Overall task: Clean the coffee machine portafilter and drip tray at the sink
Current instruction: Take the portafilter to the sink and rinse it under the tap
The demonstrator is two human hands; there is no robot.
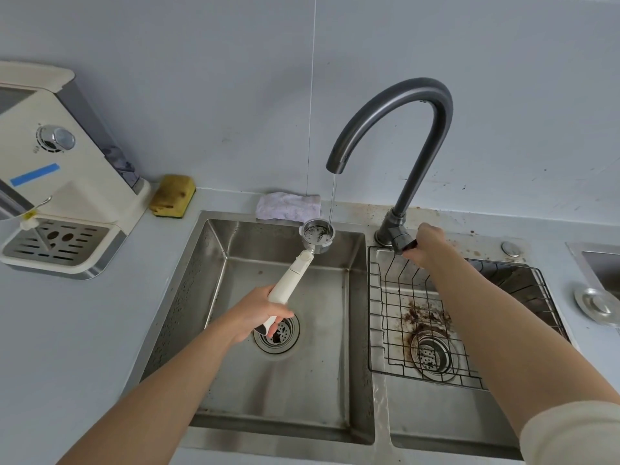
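- While one thin stream of water (332,196) falls from the single dark curved metal faucet (396,129), the left hand (258,310) wraps its fingers (283,313) round the handle of the one white-handled steel portafilter (295,273), cup under the stream, above the left of two steel sink basins (188,297).
- The right hand (427,246) curls its fingers round the one black faucet lever (407,246).
- One slotted grey drip tray (57,245) sits in the cream coffee machine (77,182) on the table (84,330).

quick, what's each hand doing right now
Left hand: holding the cream-handled metal portafilter by its handle.
Right hand: gripping the black lever of the dark grey curved tap.
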